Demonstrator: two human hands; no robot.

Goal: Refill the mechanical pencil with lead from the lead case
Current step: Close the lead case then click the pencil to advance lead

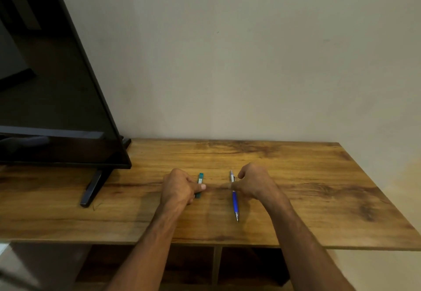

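Note:
A small teal lead case (200,178) lies on the wooden table (307,199), its long side pointing away from me. My left hand (178,188) rests over its near half, thumb laid across it and fingers curled around it. To the right lies a blue and white mechanical pencil (234,202), tip toward me. My right hand (255,183) pinches its white upper part between thumb and forefinger. Both objects touch the tabletop.
A large black television (52,85) stands at the left on a dark foot (92,188). A plain wall (250,51) rises behind the table. Open shelf compartments (248,265) sit below the table's front edge.

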